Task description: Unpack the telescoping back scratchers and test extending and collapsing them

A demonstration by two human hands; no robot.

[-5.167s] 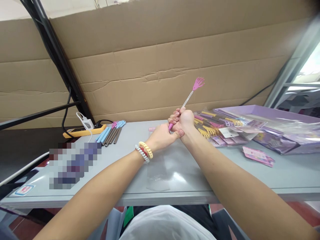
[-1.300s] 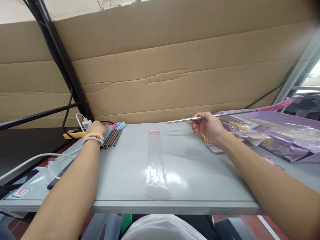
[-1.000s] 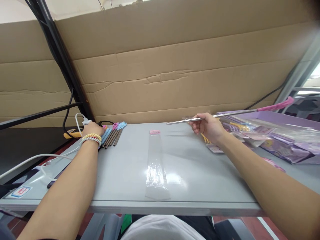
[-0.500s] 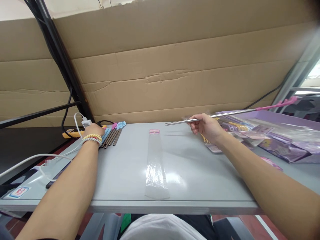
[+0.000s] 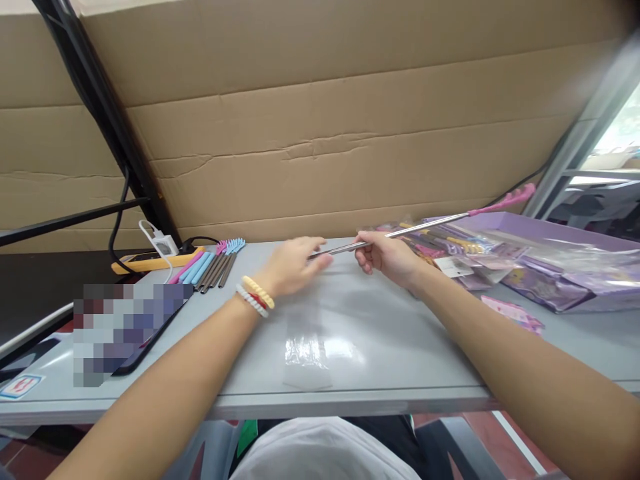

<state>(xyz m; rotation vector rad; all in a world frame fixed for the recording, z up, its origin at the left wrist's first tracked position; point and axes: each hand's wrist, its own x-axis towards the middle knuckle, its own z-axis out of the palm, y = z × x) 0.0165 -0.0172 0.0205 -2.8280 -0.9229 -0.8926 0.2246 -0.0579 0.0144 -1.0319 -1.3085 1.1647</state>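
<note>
My right hand point(image 5: 385, 257) is closed around the metal rod of a back scratcher point(image 5: 425, 227), held slantwise above the table. Its pink claw-shaped end points up to the right. At the rod's left tip, my left hand point(image 5: 295, 267) is slightly blurred, with thumb and fingers apart around the tip; no grip on it shows. A clear plastic sleeve point(image 5: 307, 360) lies flat below my left hand, its upper part covered. To the left, several other back scratchers point(image 5: 215, 270) with pink and blue ends lie side by side.
A purple box point(image 5: 565, 293) and several packaged items point(image 5: 465, 250) are at right, near a pink card point(image 5: 513, 313). At left are a yellow power strip point(image 5: 140, 263) with a white charger point(image 5: 165, 243) and a partly blurred-out phone point(image 5: 145, 353). Cardboard point(image 5: 325, 133) stands behind the table.
My left hand has moved right from beside the lying back scratchers to the rod's tip. My right hand has moved slightly left with the back scratcher. The view has shifted a little.
</note>
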